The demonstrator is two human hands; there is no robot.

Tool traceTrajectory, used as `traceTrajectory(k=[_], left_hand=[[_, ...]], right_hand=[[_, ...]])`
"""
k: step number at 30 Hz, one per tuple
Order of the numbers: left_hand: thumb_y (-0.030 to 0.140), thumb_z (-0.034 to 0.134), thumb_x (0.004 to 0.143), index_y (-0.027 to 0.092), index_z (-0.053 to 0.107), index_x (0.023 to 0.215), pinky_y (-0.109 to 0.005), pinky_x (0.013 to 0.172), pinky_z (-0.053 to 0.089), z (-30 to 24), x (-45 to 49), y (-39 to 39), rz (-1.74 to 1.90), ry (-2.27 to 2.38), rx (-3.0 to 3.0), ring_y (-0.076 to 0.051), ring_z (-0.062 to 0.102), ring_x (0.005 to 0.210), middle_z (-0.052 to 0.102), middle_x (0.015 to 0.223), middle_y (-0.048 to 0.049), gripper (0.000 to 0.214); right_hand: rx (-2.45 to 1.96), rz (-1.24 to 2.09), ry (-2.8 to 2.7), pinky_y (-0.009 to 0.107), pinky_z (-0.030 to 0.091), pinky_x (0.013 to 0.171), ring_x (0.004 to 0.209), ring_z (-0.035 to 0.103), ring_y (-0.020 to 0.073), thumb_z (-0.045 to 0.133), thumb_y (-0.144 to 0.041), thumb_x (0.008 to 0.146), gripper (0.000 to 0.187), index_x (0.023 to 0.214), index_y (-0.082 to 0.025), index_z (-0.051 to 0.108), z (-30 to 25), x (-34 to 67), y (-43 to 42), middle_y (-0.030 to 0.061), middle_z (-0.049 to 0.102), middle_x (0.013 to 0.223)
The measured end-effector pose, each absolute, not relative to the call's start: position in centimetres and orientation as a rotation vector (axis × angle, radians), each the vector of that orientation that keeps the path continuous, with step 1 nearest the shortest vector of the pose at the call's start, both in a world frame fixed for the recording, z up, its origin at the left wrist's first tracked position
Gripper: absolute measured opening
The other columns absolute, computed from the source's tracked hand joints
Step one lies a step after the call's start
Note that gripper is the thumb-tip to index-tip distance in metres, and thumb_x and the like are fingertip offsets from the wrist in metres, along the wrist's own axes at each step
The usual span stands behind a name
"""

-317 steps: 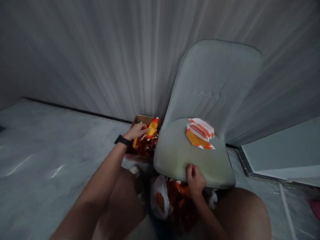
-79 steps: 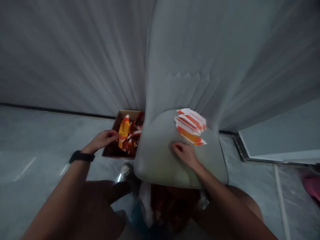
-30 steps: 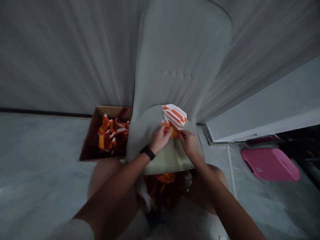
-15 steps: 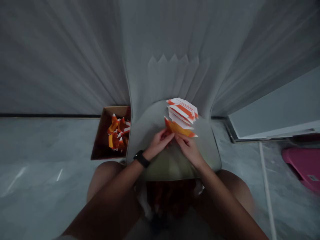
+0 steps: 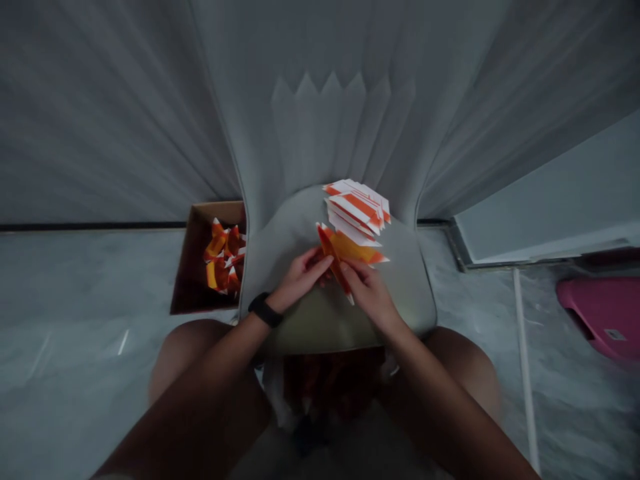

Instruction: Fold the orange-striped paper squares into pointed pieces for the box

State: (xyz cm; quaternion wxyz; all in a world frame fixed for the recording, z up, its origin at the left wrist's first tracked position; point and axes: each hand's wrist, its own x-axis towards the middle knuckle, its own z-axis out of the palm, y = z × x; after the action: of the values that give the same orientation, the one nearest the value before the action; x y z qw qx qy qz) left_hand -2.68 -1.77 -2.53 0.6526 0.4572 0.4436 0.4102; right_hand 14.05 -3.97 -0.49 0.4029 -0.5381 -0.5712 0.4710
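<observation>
Quick look at this one: a folded orange-and-yellow paper piece is pinched between the left hand and the right hand, with both hands closed on it just above the seat of a pale upholstered chair. One long orange edge is tilted up toward the viewer, and the yellow part lies back toward a loose stack of orange-striped white paper pieces, which sits on the seat almost touching it.

For handling like this, the pinch is probably best kept close to the fold, with the paper held low over the seat so it can't spring open. Some care is needed around that stack, since it looks loose enough to be nudged out of line.

A cardboard box of orange and white paper pieces sits on the marble-look floor, just left of the chair. A black wristband is worn on the left wrist, clear of the paper.
</observation>
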Motion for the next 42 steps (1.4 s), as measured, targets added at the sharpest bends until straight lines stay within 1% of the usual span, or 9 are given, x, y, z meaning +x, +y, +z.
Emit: traceTrajectory(k=[6, 10, 13, 18, 23, 27, 34, 38, 42], left_hand=[[0.041, 0.08, 0.075, 0.021, 0.046, 0.134, -0.024, 0.055, 0.053, -3.4, -2.7, -2.6, 1.114, 1.096, 0.905, -0.011, 0.063, 0.063, 0.065, 0.085, -0.0002, 0.07], [0.048, 0.072, 0.082, 0.016, 0.057, 0.096, -0.023, 0.056, 0.053, -3.2, -3.0, -2.9, 1.032, 1.095, 1.02, -0.01, 0.061, 0.06, 0.063, 0.077, -0.0002, 0.038], [0.051, 0.064, 0.088, 0.015, 0.059, 0.082, -0.021, 0.054, 0.05, -2.6, -3.1, -3.0, 0.993, 1.084, 1.175, -0.009, 0.057, 0.057, 0.061, 0.072, -0.0002, 0.037], [0.052, 0.064, 0.088, 0.017, 0.063, 0.088, -0.02, 0.047, 0.041, -1.9, -3.8, -2.6, 0.96, 1.125, 1.263, -0.008, 0.051, 0.052, 0.06, 0.07, 0.0006, 0.035], [0.053, 0.067, 0.085, 0.018, 0.066, 0.092, -0.019, 0.045, 0.036, -1.5, -5.2, -1.9, 0.908, 1.117, 1.16, -0.008, 0.048, 0.052, 0.059, 0.069, 0.001, 0.036], [0.053, 0.069, 0.083, 0.019, 0.068, 0.09, -0.02, 0.047, 0.035, -1.4, -6.0, -1.5, 0.91, 1.161, 1.191, -0.008, 0.046, 0.052, 0.057, 0.067, 0.0016, 0.035], [0.052, 0.069, 0.083, 0.018, 0.067, 0.083, -0.02, 0.046, 0.034, -0.4, -4.7, -0.9, 0.823, 1.1, 1.312, -0.008, 0.045, 0.052, 0.056, 0.065, 0.0015, 0.034], [0.051, 0.07, 0.082, 0.018, 0.067, 0.083, -0.019, 0.047, 0.033, -0.2, -4.0, -0.8, 0.774, 1.053, 1.308, -0.008, 0.046, 0.054, 0.056, 0.066, 0.0011, 0.033], [0.052, 0.072, 0.081, 0.02, 0.066, 0.088, -0.017, 0.048, 0.033, -0.5, -4.4, -0.8, 0.756, 1.071, 1.194, -0.007, 0.046, 0.057, 0.055, 0.07, 0.0021, 0.033]], right_hand=[[-1.562, 0.878, -1.744, 0.034, 0.052, 0.073, 0.078, 0.071, 0.0254, 0.043, -0.039, 0.098, 0.039, 0.105, -0.017, 0.075, -0.5, 13.3, -5.2, 0.0121, 0.077, 0.09], [-1.591, 0.823, -1.808, 0.033, 0.05, 0.07, 0.075, 0.071, 0.025, 0.045, -0.038, 0.097, 0.037, 0.101, -0.018, 0.076, -1.3, 13.0, -4.9, 0.012, 0.077, 0.09], [-1.583, 0.872, -1.727, 0.033, 0.051, 0.071, 0.074, 0.07, 0.0238, 0.051, -0.039, 0.093, 0.033, 0.098, -0.018, 0.077, -1.8, 13.0, -4.4, 0.0105, 0.078, 0.09], [-1.542, 0.91, -1.613, 0.032, 0.05, 0.068, 0.073, 0.067, 0.0221, 0.054, -0.041, 0.09, 0.033, 0.088, -0.017, 0.075, -1.6, 13.3, -3.5, 0.0091, 0.076, 0.082], [-1.462, 1.051, -1.413, 0.027, 0.044, 0.059, 0.06, 0.056, 0.0157, 0.054, -0.044, 0.086, 0.033, 0.071, -0.018, 0.066, -1.4, 13.1, -2.3, 0.0014, 0.063, 0.064], [-1.451, 1.042, -1.358, 0.026, 0.042, 0.059, 0.061, 0.055, 0.0151, 0.052, -0.044, 0.087, 0.033, 0.07, -0.019, 0.064, -1.8, 12.3, -2.2, 0.0004, 0.061, 0.063], [-1.493, 0.951, -1.441, 0.027, 0.043, 0.064, 0.068, 0.059, 0.0166, 0.049, -0.042, 0.091, 0.033, 0.081, -0.018, 0.07, -1.3, 12.6, -2.5, 0.0042, 0.069, 0.074], [-1.488, 0.923, -1.471, 0.026, 0.036, 0.056, 0.06, 0.052, 0.0144, 0.05, -0.045, 0.092, 0.038, 0.068, -0.018, 0.064, -0.3, 13.3, -2.3, 0.0011, 0.059, 0.062], [-1.439, 1.078, -1.361, 0.025, 0.036, 0.054, 0.057, 0.048, 0.0125, 0.052, -0.046, 0.091, 0.04, 0.063, -0.019, 0.059, 0.3, 13.8, -2.2, -0.0011, 0.054, 0.058]])
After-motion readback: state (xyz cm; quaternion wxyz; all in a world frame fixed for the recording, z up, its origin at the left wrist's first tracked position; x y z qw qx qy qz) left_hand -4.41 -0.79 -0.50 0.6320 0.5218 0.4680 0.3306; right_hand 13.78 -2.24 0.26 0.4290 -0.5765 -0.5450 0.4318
